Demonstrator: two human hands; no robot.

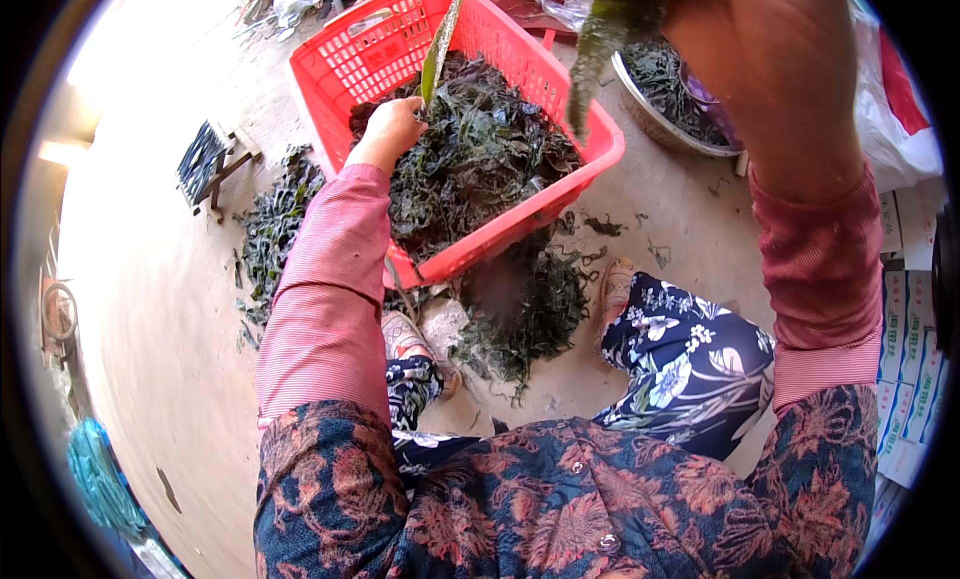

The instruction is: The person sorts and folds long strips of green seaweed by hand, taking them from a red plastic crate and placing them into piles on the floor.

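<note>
My left hand (393, 131) is over the left side of a red plastic basket (590, 174), closed on the lower end of a long green kelp strip (440, 49) that rises past the top edge. Dark, wrinkled kelp (470, 149) lies heaped inside the basket. High on the right and close to the camera, my right hand (745, 29) is blurred and partly cut off. A dark green kelp piece (605, 54) hangs from it, left of the wrist; its fingers are mostly hidden.
Loose kelp lies on the floor left of the basket (285, 229) and between my feet (530, 319). A small folding stool (213, 164) stands at left. A round basin (665, 124) of kelp sits at right, above stacked printed boxes (910, 349). Teal bundled material (100, 479) lies lower left.
</note>
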